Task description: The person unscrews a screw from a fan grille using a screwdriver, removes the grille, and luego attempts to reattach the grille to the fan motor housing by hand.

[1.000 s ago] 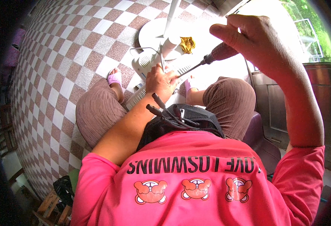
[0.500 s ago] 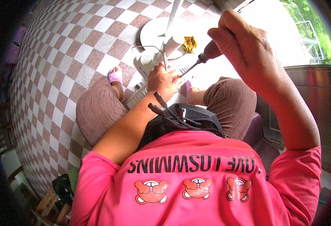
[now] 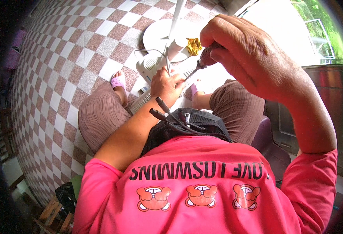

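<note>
My right hand (image 3: 253,54) is closed around the dark handle of a screwdriver (image 3: 206,58), whose thin shaft slants down and left. The tip ends beside the fingers of my left hand (image 3: 166,86); what it touches there is too small to tell. Between my knees sits a white slatted appliance (image 3: 145,67), and my left fingers curl onto it near a white cylinder (image 3: 176,46) and a grey cord. A white pole (image 3: 177,17) rises behind, by a round white disc (image 3: 152,34). My left palm hides part of the appliance.
A crumpled yellow wrapper or cloth (image 3: 194,46) lies beside the disc. Brown-and-white checkered tiles (image 3: 81,50) cover the floor. Dark cables (image 3: 163,111) stick up from a black pouch at my waist. A dark cabinet-like panel (image 3: 316,101) stands at right, a wooden crate (image 3: 50,212) at lower left.
My right hand has rolled over the screwdriver handle, its knuckles now turned left, and has shifted slightly left and down. My left hand stays in nearly the same place.
</note>
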`<act>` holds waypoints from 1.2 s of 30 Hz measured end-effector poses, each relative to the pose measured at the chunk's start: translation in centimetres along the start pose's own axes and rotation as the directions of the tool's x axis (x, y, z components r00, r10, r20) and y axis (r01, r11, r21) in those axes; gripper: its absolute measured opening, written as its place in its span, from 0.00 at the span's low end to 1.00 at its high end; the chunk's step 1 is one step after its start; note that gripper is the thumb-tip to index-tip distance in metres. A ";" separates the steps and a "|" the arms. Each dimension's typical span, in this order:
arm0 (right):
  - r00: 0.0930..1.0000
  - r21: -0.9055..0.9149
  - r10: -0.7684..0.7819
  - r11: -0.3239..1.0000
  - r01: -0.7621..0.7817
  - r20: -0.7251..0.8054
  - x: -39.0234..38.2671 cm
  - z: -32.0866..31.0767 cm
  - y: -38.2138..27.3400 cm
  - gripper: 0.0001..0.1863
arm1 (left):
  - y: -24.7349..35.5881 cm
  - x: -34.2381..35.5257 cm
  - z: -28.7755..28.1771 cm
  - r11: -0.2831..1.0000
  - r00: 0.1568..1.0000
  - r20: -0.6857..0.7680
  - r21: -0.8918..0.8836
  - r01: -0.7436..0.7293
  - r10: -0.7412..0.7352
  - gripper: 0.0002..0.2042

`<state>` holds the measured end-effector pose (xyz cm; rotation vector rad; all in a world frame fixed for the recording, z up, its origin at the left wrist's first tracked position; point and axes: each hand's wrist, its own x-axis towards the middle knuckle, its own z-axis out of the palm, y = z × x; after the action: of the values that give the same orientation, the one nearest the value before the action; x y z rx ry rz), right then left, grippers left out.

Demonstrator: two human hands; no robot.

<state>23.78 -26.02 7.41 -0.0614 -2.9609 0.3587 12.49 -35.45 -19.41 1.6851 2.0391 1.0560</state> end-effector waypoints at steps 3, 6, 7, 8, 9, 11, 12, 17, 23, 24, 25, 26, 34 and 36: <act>0.999 -0.031 0.027 0.999 -0.026 0.038 -0.1 -0.4 -0.3 0.09 | 0.2 0.1 -0.1 0.999 1.000 0.000 -0.036 0.012 -0.012 0.08; 0.998 -0.070 0.039 0.997 -0.035 0.045 -0.2 -0.5 -0.2 0.10 | 0.6 0.1 -0.4 1.000 1.000 0.003 -0.005 0.006 -0.006 0.07; 0.998 -0.070 0.040 0.997 -0.037 0.046 -0.2 -0.5 -0.2 0.10 | 0.6 0.1 -0.3 1.000 1.000 0.004 -0.006 0.006 -0.006 0.07; 0.999 -0.095 0.030 0.995 -0.025 0.045 -0.2 -0.6 -0.2 0.10 | 0.5 0.1 -0.4 1.000 1.000 -0.002 0.010 -0.006 0.006 0.07; 0.999 -0.121 0.019 0.993 -0.014 0.045 -0.1 -0.6 -0.2 0.10 | 0.4 0.1 -0.4 0.999 1.000 -0.007 0.026 -0.019 0.019 0.06; 0.999 -0.130 0.010 0.992 -0.003 0.050 0.0 -0.7 -0.2 0.10 | 0.3 0.1 -0.4 1.000 1.000 0.003 0.007 -0.015 0.015 0.06; 0.998 -0.139 0.002 0.990 0.006 0.056 0.0 -0.7 -0.2 0.10 | 0.4 0.2 -0.4 1.000 1.000 0.012 -0.013 -0.012 0.012 0.05; 0.996 -0.082 0.024 0.997 -0.017 0.089 0.0 -0.8 0.0 0.09 | 0.1 0.4 -0.2 0.988 0.981 -0.121 0.022 -0.152 0.154 0.09; 0.972 0.006 0.101 0.994 -0.105 0.210 0.5 -1.6 0.3 0.09 | -0.2 0.1 0.4 0.999 0.999 0.040 -0.015 -0.035 0.035 0.06; 0.954 0.011 0.131 0.990 -0.139 0.268 0.5 -1.6 0.4 0.10 | -0.2 0.1 0.3 0.999 0.999 0.033 -0.003 -0.043 0.043 0.06; 0.932 0.012 0.160 0.985 -0.174 0.326 0.5 -1.6 0.4 0.11 | -0.2 0.1 0.2 0.999 0.999 0.033 -0.003 -0.040 0.040 0.06; 0.970 0.007 0.099 0.995 -0.103 0.220 0.3 -0.9 0.5 0.09 | -0.1 0.1 0.2 1.000 0.999 0.035 -0.007 -0.027 0.027 0.06; 0.983 0.093 0.079 0.991 -0.095 0.165 0.0 -1.1 1.5 0.08 | 0.0 0.1 -0.2 1.000 0.999 0.038 -0.018 0.001 0.000 0.05; 0.987 0.166 0.095 0.979 -0.116 0.129 -0.1 -0.9 2.0 0.07 | 0.2 0.2 -0.3 1.000 0.999 0.035 0.004 0.001 -0.001 0.05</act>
<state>24.06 -23.84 7.73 -0.1830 -3.0381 0.6546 12.42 -35.35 -19.03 1.6927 2.0213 1.0161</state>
